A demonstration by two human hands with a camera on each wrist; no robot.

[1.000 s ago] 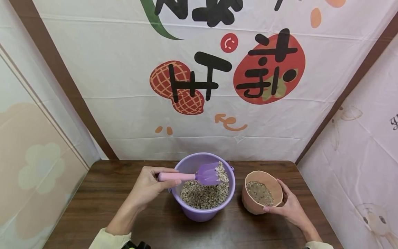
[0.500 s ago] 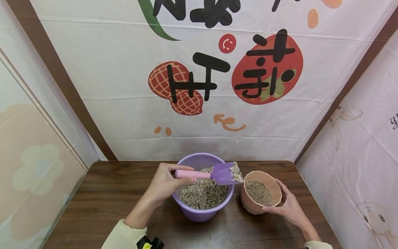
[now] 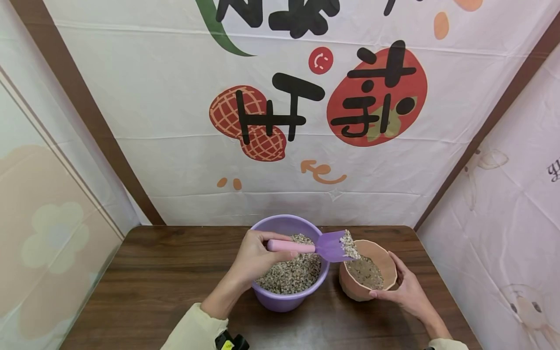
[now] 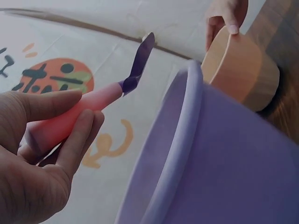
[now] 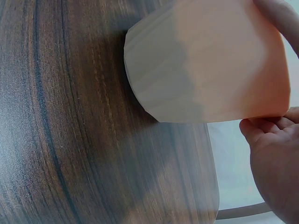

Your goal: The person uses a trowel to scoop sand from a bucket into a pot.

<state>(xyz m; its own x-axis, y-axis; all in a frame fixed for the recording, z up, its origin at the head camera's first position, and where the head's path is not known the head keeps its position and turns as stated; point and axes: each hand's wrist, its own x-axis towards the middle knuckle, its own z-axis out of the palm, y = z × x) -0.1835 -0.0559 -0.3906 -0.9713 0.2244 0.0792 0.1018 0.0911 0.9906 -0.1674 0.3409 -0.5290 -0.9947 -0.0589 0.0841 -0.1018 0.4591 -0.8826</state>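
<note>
The left hand [image 3: 255, 256] is pinching the shovel [image 3: 327, 247], seemingly balancing gravel [image 3: 349, 244] at the ten o'clock of the pot [image 3: 352, 287]; the right hand [image 3: 406, 288] is gripping its four o'clock, likely for steadiness.

Backdrop [image 3: 170, 112]: was bright and evenly lit in the head view, its print crisp.
Tabletop [image 3: 175, 282]: carried a soft sheen at the head view's lower middle; pale glare washed its left side in the right wrist view.
Pot [image 5: 229, 60]: was split between warm light and grey shade.
Bucket [image 4: 243, 154]: looked soft and hazy.
Left hand [image 4: 35, 182]: fell dim against the brighter backdrop.
</note>
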